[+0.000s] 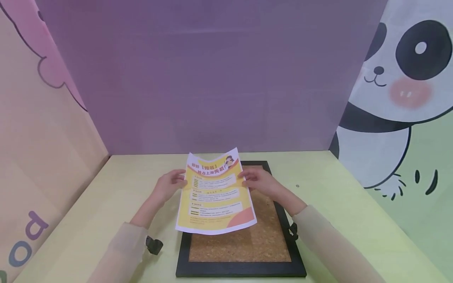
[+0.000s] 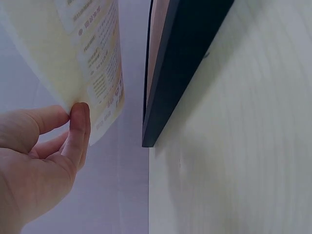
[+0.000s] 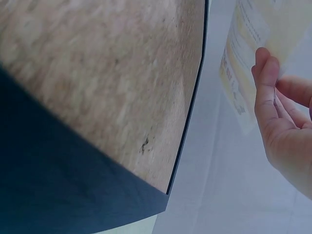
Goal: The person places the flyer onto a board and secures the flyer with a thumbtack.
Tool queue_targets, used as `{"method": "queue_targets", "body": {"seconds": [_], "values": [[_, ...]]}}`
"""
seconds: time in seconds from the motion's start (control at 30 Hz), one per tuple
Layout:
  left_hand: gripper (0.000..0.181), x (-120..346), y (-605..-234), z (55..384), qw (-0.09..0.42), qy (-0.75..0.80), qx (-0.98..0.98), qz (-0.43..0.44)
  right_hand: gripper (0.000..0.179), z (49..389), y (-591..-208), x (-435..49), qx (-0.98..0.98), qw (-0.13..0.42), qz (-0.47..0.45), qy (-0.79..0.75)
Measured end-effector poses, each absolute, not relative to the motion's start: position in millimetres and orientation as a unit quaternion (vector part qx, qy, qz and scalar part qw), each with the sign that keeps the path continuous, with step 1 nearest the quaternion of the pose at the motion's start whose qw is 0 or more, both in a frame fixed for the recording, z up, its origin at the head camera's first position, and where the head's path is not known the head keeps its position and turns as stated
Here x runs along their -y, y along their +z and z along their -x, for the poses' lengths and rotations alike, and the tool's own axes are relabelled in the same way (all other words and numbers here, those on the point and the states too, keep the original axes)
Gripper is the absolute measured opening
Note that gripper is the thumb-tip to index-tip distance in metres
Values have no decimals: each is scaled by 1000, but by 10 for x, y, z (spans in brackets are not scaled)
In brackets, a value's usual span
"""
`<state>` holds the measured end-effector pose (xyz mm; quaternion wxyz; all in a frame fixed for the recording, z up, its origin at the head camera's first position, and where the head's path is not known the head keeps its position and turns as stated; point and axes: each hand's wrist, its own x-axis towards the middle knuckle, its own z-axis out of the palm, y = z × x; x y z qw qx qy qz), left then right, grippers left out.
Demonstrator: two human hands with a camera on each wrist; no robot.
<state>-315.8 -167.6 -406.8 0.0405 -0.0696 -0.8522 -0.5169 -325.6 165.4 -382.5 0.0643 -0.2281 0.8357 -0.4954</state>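
Note:
A yellow printed flyer (image 1: pixel 212 196) with a white border hangs above a black-framed cork board (image 1: pixel 240 249). My left hand (image 1: pixel 169 186) pinches the flyer's left edge between thumb and fingers, as the left wrist view also shows with the hand (image 2: pixel 53 151) and the paper (image 2: pixel 92 53). On the opposite edge, my right hand (image 1: pixel 260 182) pinches the paper the same way; the right wrist view has this hand (image 3: pixel 285 107) on the sheet (image 3: pixel 243 63). The flyer's top edge sags in the middle. Part of the cork and the frame's left side are hidden behind it.
The board lies flat on a pale yellow table (image 1: pixel 141 173). A purple wall (image 1: pixel 219 78) rises behind the table. At the right stands a wall with a panda picture (image 1: pixel 407 78), and at the left a pink-and-beige wall (image 1: pixel 42 137). A small dark mark (image 1: pixel 297 186) shows right of the board.

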Motion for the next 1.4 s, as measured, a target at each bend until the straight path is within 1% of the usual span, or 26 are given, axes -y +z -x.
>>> {"method": "queue_targets", "body": {"seconds": [0.17, 0.4, 0.87, 1.4], "values": [[49, 1645, -4089, 3181, 46, -522, 848, 77, 30, 3236, -3823, -1691, -842, 68, 209, -492], [49, 1557, -4121, 3175, 40, -513, 853, 86, 27, 3204, -3888, -1797, -841, 82, 190, -500], [46, 1315, -4143, 3166, 39, -507, 856, 97, 25, 3185, -3920, -2054, -852, 88, 188, -481], [47, 1165, -4219, 3176, 17, -485, 868, 101, 25, 3172, -3960, -2168, -856, 103, 191, -469]]}}
